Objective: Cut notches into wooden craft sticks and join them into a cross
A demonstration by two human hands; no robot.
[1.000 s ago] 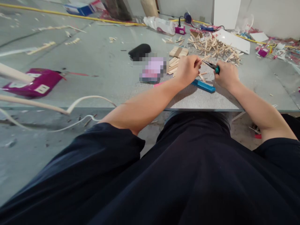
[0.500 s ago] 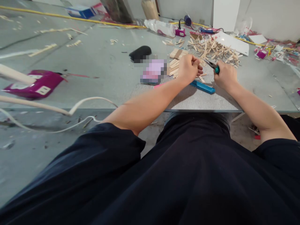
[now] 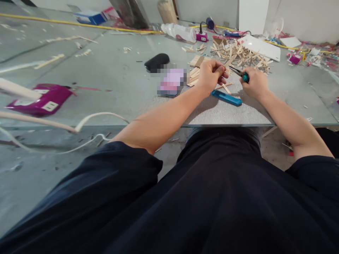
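My right hand [image 3: 254, 82] is closed around the green handles of a pair of needle-nose pliers [image 3: 237, 71], whose metal jaws point left. Just left of the jaws, my left hand [image 3: 213, 74] is closed with thumb and fingertips pinched; what lies between them, if anything, is too small to make out. Under and beside the left hand lie flat wooden sticks [image 3: 194, 74]. A blue utility knife [image 3: 227, 98] rests on the table in front of both hands. Beyond them spreads a heap of short wooden pieces [image 3: 239, 53].
A blurred-out phone [image 3: 172, 81] and a black case [image 3: 157, 62] lie left of my hands. Farther back are a clear plastic bottle [image 3: 180, 32] and a white sheet [image 3: 262, 47]. A purple power strip [image 3: 43, 100] with white cables sits at the table's left.
Both hands stay almost in place. The left fingers have shifted slightly at the pliers' tip, and the camera view has moved a little.
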